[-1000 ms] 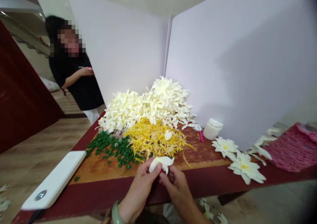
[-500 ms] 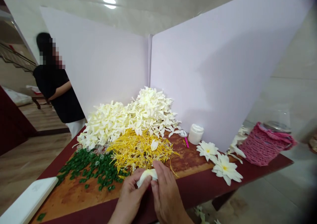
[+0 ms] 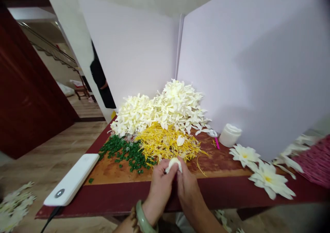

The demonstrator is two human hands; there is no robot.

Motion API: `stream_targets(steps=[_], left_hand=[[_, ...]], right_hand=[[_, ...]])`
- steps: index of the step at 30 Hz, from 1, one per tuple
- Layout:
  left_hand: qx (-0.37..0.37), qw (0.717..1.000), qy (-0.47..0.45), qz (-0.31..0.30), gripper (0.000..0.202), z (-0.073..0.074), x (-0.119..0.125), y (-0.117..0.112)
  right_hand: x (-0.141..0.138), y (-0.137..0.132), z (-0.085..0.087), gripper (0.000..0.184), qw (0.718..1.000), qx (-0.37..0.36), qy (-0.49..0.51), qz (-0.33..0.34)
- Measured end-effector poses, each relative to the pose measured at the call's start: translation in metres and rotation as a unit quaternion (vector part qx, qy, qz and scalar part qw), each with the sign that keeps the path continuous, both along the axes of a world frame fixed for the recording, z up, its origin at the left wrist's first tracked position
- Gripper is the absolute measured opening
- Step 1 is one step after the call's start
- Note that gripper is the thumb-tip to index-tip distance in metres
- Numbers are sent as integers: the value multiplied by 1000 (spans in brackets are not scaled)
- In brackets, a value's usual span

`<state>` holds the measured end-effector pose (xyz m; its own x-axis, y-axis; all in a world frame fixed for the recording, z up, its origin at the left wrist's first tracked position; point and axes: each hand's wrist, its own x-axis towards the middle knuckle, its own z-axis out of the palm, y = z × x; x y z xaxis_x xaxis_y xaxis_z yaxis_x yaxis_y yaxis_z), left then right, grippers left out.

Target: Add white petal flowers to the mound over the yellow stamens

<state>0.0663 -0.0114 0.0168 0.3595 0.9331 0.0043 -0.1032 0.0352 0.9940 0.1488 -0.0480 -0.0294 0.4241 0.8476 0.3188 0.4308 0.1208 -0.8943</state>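
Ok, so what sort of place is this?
Likely a handicraft workspace for artificial flowers: cream petals heaped on a wooden board, yellow stamen strands, finished white flowers, and a white petal pinched between left hand and right hand.

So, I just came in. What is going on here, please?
A person pinches a small white petal between the left hand and right hand, above a wooden board. Behind it lie a heap of white petals, yellow strands and small green pieces. Two white flowers lie to the right. Another person stands partly behind a white panel.
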Motion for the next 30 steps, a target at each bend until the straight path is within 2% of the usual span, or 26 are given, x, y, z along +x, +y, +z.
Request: stream_targets(steps=[4, 8, 10, 15, 18, 21, 26, 28, 30], left_hand=[[24, 1000, -9, 15, 22, -1, 1, -3], [27, 999, -14, 26, 25, -2, -1, 0], [20, 999, -14, 22, 27, -1, -1, 2], [-4, 1000, 17, 11, 31, 3, -3, 1], [-31, 998, 43, 36, 36, 1, -5, -1], [-42, 996, 60, 53, 40, -1, -7, -1], [-4, 1000, 1, -23, 35, 3, -9, 6], [-18, 999, -15, -36, 30, 5, -10, 8], [-37, 999, -32, -7, 27, 7, -11, 10]], right_hand=[[-3, 2, 1, 40, 999, -26, 17, -19], [-10, 0, 0, 50, 998, -1, 42, 35], [-12, 1, 2, 53, 996, -5, 77, 54], [-12, 5, 15, 46, 980, -9, 192, 43], [-9, 5, 16, 44, 987, 29, 150, 44], [-7, 5, 8, 44, 992, 55, 111, 25], [-4, 2, -8, 43, 996, 41, 78, 20], [-3, -1, -6, 46, 996, 20, 80, 28], [-2, -6, 4, 50, 992, -10, 107, 70]])
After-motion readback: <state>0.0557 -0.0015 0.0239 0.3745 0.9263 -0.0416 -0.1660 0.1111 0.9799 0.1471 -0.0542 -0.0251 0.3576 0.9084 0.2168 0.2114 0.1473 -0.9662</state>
